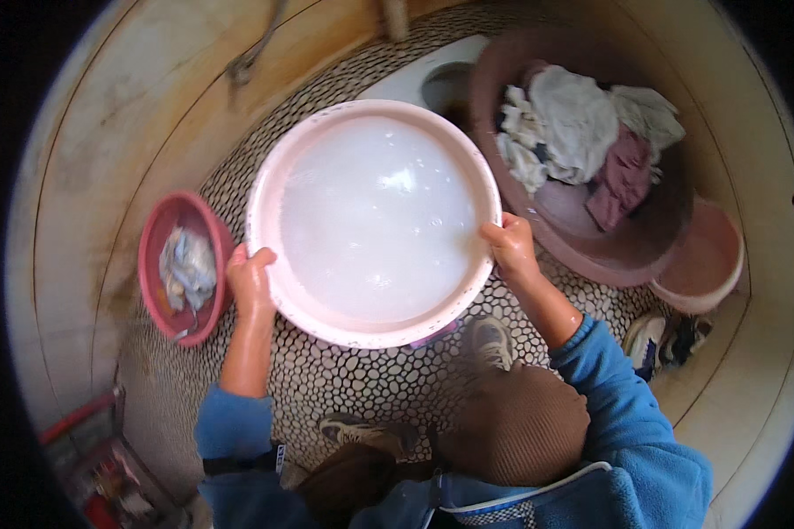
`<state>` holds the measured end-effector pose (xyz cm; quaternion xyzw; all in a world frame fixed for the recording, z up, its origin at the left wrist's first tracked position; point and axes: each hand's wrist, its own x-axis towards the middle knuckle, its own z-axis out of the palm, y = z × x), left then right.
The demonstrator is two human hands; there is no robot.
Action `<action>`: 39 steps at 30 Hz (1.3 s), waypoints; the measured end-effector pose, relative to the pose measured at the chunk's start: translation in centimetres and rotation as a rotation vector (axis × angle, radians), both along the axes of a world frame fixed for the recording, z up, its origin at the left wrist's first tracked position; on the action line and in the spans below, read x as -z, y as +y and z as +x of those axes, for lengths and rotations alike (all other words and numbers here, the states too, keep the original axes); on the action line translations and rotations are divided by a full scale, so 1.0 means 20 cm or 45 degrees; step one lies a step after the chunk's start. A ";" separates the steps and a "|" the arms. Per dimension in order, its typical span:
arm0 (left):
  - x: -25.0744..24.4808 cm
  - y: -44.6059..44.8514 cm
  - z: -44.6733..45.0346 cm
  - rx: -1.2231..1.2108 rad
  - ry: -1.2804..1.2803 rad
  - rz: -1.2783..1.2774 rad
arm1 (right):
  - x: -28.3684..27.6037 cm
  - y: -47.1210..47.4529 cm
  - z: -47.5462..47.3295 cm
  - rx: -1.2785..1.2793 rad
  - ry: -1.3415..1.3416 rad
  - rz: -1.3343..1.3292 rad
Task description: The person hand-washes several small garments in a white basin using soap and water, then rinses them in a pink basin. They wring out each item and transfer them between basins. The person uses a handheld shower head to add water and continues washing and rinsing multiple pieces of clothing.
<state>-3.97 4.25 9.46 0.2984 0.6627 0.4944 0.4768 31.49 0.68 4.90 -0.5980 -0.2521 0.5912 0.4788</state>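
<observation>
Both of my hands grip a round pale pink plastic basin (pixel 271 297) by its rim, one on each side. My left hand (pixel 250 281) has its thumb over the left edge, with the fingers mostly hidden behind the wall. On the right edge, my right hand (pixel 513 248) holds in the same way. Cloudy whitish water (pixel 370 218) with a few bubbles fills much of the basin. Wet skin shows on both hands. A large dusky pink tub (pixel 569 221) stands just beyond my right hand, holding crumpled white cloths (pixel 572 125) and a mauve cloth (pixel 622 178).
A small pink basin (pixel 147 278) with cloth stands left, on the pebble-patterned floor (pixel 344 390). Behind the held basin is a white squat toilet (pixel 403 82). A paler tub (pixel 695 264) and shoes (pixel 645 340) sit right. A red-railed rack (pixel 83 416) stands lower left.
</observation>
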 end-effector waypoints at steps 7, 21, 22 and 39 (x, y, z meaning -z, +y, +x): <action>-0.38 0.38 0.40 0.322 0.086 -0.011 | -0.16 0.02 0.31 0.248 0.161 0.034; -0.73 0.70 1.04 0.571 0.026 0.056 | -0.21 0.02 0.68 0.352 0.509 -0.144; -0.75 0.71 1.08 0.573 0.015 0.070 | -0.20 0.02 0.69 0.353 0.568 -0.147; -0.82 0.46 1.90 0.999 0.615 0.989 | 0.20 0.41 0.73 0.004 0.597 -0.123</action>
